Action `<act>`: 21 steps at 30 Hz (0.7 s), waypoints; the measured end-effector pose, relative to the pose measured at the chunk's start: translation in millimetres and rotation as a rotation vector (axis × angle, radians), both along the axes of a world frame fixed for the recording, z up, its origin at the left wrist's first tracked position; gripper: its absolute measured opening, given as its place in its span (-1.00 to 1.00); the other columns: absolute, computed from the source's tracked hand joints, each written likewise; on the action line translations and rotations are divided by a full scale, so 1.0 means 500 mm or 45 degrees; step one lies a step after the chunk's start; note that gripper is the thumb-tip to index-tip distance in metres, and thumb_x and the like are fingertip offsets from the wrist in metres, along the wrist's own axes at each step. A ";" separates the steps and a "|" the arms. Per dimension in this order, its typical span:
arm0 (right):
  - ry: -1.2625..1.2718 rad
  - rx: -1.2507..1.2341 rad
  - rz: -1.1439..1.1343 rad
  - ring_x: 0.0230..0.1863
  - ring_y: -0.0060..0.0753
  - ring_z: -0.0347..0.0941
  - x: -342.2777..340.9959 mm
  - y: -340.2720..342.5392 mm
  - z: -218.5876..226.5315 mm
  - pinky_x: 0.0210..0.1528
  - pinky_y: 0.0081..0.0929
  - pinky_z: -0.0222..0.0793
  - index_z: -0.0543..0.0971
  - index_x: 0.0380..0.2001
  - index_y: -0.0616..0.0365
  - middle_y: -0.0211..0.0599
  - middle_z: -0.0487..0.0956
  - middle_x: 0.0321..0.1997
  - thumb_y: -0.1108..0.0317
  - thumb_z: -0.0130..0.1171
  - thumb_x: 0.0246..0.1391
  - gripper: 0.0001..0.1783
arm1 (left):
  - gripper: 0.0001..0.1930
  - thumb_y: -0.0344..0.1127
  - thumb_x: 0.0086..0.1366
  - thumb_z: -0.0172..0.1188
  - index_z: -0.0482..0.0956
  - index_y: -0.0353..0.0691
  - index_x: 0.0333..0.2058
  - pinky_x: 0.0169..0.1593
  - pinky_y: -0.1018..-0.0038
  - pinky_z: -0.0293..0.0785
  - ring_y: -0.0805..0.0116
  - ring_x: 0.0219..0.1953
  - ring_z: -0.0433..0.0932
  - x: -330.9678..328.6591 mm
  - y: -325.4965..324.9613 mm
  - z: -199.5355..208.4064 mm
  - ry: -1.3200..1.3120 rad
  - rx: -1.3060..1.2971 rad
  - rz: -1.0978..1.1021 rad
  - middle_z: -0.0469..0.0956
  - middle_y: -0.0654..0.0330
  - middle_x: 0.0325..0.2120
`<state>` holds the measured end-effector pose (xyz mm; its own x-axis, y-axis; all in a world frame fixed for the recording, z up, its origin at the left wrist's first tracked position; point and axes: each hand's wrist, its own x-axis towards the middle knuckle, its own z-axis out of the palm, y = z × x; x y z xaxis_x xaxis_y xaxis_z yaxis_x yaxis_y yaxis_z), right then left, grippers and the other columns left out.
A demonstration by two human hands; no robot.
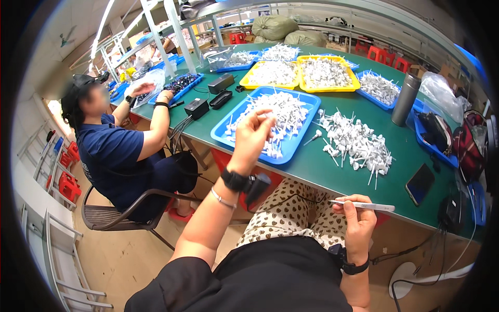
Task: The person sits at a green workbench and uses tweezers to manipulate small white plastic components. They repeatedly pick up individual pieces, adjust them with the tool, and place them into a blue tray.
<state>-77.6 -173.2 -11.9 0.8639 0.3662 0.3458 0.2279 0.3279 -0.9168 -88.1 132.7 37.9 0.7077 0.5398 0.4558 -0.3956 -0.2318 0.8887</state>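
Observation:
My left hand (251,138) is raised over the near blue tray (303,137), its fingers curled in with the tips close together. Whatever those fingertips hold, if anything, blends with the white parts behind. Heaped in that tray are small white plastic parts (283,109) with thin stems. In my right hand (357,226), low in front of the table's near edge, is a pair of silver tweezers (366,205), pointing left. A loose pile of the same white parts (356,140) lies on the green tabletop, right of the tray. One part (313,137) sits apart between them.
Two yellow trays (355,83) and a blue tray (392,106) of white parts stand behind. A grey bottle (406,99) and a phone (422,184) are at right. Left, beside black boxes (196,108), a seated co-worker (117,151) handles dark parts in a tray.

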 end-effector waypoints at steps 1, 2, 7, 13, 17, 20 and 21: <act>-0.001 0.003 0.007 -0.24 -0.52 0.60 0.000 0.001 -0.001 -0.09 -0.53 0.57 0.49 -0.18 0.31 -0.24 0.64 -0.23 0.46 0.12 0.31 -0.88 | -0.59 -0.41 0.34 0.24 0.49 -0.29 0.14 -0.35 0.62 0.45 0.59 -0.45 0.51 0.018 0.031 0.005 0.121 0.026 0.120 0.61 0.23 -0.37; -0.007 -0.002 0.011 -0.24 -0.52 0.60 -0.001 0.003 0.002 -0.09 -0.53 0.57 0.49 -0.18 0.31 -0.24 0.64 -0.23 0.46 0.12 0.32 -0.88 | -0.56 -0.40 0.33 0.25 0.46 -0.29 0.17 -0.33 0.61 0.47 0.58 -0.45 0.53 0.029 0.058 0.002 0.196 0.096 0.226 0.62 0.20 -0.31; 0.011 0.032 0.007 -0.24 -0.53 0.59 0.000 -0.005 0.007 -0.09 -0.53 0.57 0.49 -0.18 0.31 -0.24 0.64 -0.22 0.46 0.12 0.32 -0.88 | -0.52 -0.39 0.34 0.25 0.42 -0.35 0.20 -0.23 0.56 0.54 0.52 -0.34 0.57 0.028 0.083 0.045 0.336 0.387 0.304 0.58 0.01 -0.05; 0.012 0.044 -0.046 -0.24 -0.53 0.59 0.003 -0.015 0.004 -0.10 -0.54 0.56 0.50 -0.17 0.30 -0.24 0.64 -0.22 0.45 0.13 0.31 -0.87 | -0.77 -0.51 0.29 0.17 0.58 -0.40 -0.08 -0.06 0.39 0.51 0.23 -0.20 0.59 -0.148 -0.162 0.162 -0.727 0.694 -0.008 0.60 0.00 -0.14; 0.039 0.030 0.029 -0.23 -0.54 0.59 -0.001 -0.003 0.007 -0.09 -0.55 0.55 0.51 -0.18 0.30 -0.25 0.64 -0.23 0.42 0.16 0.31 -0.86 | -0.77 -0.35 0.31 0.20 0.63 -0.20 -0.07 0.11 0.30 0.33 0.34 0.00 0.46 -0.358 -0.235 0.190 -0.882 0.873 -0.368 0.60 0.16 -0.07; 0.012 0.059 -0.001 -0.24 -0.55 0.58 -0.006 -0.004 0.008 -0.09 -0.56 0.55 0.51 -0.18 0.29 -0.27 0.64 -0.23 0.42 0.16 0.31 -0.86 | -0.71 -0.25 0.34 0.22 0.65 -0.07 0.01 0.27 0.30 0.20 0.48 0.16 0.39 -0.400 -0.258 0.207 -1.147 0.797 -0.672 0.60 0.27 0.04; 0.012 0.053 0.006 -0.24 -0.56 0.58 -0.008 -0.002 0.006 -0.09 -0.56 0.55 0.51 -0.18 0.29 -0.27 0.64 -0.23 0.42 0.16 0.31 -0.86 | -0.72 -0.27 0.35 0.20 0.66 -0.08 0.01 0.24 0.33 0.20 0.48 0.16 0.39 -0.377 -0.285 0.207 -1.325 0.711 -0.666 0.60 0.28 0.04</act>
